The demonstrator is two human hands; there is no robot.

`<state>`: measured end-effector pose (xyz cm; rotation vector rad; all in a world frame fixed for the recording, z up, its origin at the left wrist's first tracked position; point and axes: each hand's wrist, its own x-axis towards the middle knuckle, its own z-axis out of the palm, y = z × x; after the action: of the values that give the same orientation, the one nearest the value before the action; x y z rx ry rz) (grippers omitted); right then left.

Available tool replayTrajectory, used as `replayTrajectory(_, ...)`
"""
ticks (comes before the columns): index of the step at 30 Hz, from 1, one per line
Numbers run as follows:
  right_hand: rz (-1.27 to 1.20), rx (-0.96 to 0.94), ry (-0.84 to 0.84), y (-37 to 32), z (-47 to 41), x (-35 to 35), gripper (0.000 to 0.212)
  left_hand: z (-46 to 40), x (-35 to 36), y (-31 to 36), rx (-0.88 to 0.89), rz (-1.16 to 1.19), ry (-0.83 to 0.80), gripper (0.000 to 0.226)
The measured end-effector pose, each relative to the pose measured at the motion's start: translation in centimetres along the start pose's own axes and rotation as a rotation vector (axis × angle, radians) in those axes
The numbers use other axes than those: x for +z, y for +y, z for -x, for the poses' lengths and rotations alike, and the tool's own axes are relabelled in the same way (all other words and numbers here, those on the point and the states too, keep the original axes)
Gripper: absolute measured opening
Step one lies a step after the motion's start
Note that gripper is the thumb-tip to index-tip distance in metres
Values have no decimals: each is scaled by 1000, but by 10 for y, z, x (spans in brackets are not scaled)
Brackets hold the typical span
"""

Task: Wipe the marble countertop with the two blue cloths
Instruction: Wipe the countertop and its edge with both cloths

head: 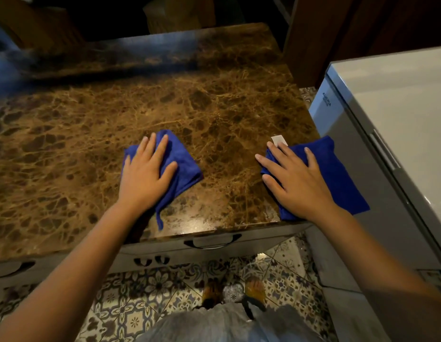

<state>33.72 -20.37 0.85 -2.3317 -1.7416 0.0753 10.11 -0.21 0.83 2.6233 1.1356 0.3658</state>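
A brown veined marble countertop [91, 134] fills the middle of the view. Two blue cloths lie on it near the front edge. My left hand [145, 174] presses flat, fingers spread, on the left blue cloth [183, 166], which is crumpled, with a corner trailing toward the front edge. My right hand [296, 178] lies flat on the right blue cloth [338, 174] at the counter's front right corner. That cloth hangs slightly over the right edge, and a white tag [278, 140] sticks out at its far side.
A grey chest freezer [399, 114] stands close against the counter's right side. Drawers with dark handles [212, 243] sit under the front edge. Patterned floor tiles [130, 304] and my feet show below. Wooden furniture stands in the dark behind the counter.
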Motion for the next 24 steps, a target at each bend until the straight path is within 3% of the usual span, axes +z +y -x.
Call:
replayTrajectory(4, 23, 185, 141, 2, 1, 2, 55, -43, 21, 15, -21, -110, -53, 54)
replayTrajectory(7, 56, 332, 104, 4, -1, 6, 60, -57, 31, 36, 35, -118, -66, 56)
replayTrajectory(13, 73, 301, 82, 5, -4, 8, 56, -53, 43, 85, 255, -107, -164, 55)
replayTrajectory(24, 54, 285, 83, 6, -5, 8, 53, 47, 42, 115, 637, -112, -317, 54)
